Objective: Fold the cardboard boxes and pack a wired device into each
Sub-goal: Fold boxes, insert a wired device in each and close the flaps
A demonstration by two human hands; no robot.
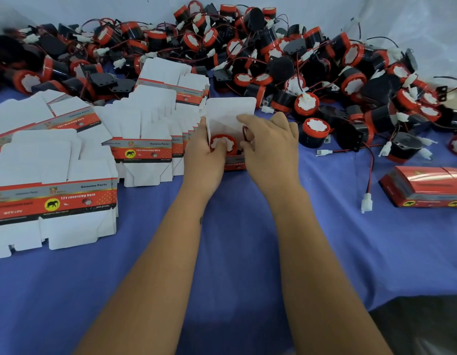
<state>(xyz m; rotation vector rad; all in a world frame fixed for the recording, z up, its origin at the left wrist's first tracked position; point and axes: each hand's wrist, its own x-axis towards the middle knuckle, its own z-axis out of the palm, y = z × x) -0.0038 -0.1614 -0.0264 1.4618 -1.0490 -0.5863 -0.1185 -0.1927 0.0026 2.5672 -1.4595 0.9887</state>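
The left hand [205,152] is wrapped round the left side of an open box [231,129], its thumb laid on the white face of the horn [223,146] that sits inside. The right hand [269,142] is set against the box's right side, its fingers curled in over the opening, where a loop of red wire [245,133] is seen at the fingertips; whether the wire is pinched cannot be told. The box stands on the blue worktop [235,252], its white lid flap raised on the far side. Just to the left, flat boxes [142,149] are fanned out in stacks. Across the far side and to the right, a heap of horns [273,55] with trailing wires is piled. At the right edge, near the heap, closed boxes [427,187] lie together.
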